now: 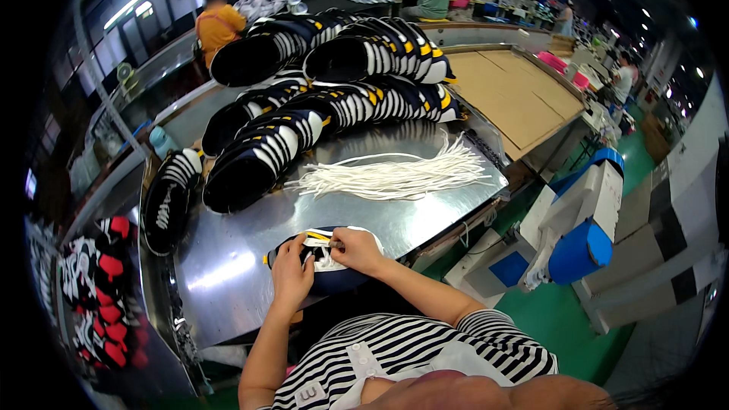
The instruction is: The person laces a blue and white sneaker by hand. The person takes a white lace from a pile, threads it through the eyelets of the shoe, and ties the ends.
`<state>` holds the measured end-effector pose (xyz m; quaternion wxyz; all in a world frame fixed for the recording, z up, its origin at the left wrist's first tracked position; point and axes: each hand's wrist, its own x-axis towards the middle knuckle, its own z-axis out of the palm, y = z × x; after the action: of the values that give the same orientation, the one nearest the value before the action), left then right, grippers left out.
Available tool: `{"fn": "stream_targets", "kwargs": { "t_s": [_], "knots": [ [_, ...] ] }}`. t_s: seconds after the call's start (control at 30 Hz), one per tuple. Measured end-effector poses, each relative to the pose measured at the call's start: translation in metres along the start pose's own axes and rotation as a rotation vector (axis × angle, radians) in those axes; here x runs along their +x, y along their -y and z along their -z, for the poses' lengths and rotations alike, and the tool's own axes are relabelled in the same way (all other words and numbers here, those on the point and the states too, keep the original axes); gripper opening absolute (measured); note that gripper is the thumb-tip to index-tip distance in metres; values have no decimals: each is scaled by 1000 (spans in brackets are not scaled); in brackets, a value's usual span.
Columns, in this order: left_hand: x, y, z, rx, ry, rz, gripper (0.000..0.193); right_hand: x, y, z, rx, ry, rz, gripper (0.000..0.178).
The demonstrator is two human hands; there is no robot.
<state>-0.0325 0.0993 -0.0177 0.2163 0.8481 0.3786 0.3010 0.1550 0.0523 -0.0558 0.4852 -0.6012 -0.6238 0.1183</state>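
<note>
On the metal table's near edge, close to my body, lies a navy, white and yellow shoe upper (338,282). My left hand (291,272) grips its left part, fingers curled over the edge of the opening. Over the eyelets, my right hand (361,250) is closed in a pinch; a small dark-tipped thing shows at the fingertips, too small to name. White lacing crosses the upper between the hands. Beyond them a bundle of loose white shoelaces (395,176) lies spread out. A single upper with white lacing (168,201) rests at the table's left edge.
Rows of nested shoe uppers (266,148) are stacked at the back of the metal table (220,288). Flat cardboard (516,95) covers a surface at the back right. A white and blue machine (581,250) stands at right. Red and black uppers (106,296) are at left. Several people work farther off.
</note>
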Motion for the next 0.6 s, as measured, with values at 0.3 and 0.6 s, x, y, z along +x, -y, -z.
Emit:
{"fn": "stream_targets", "kwargs": {
  "t_s": [0.3,0.6],
  "knots": [
    [6,11,0,4,-37,-120,44,-2,-2,0,34,-50,-90,19],
    [-95,11,-16,-1130,-313,751,60,8,-7,-8,227,-38,-306,21]
  ]
}}
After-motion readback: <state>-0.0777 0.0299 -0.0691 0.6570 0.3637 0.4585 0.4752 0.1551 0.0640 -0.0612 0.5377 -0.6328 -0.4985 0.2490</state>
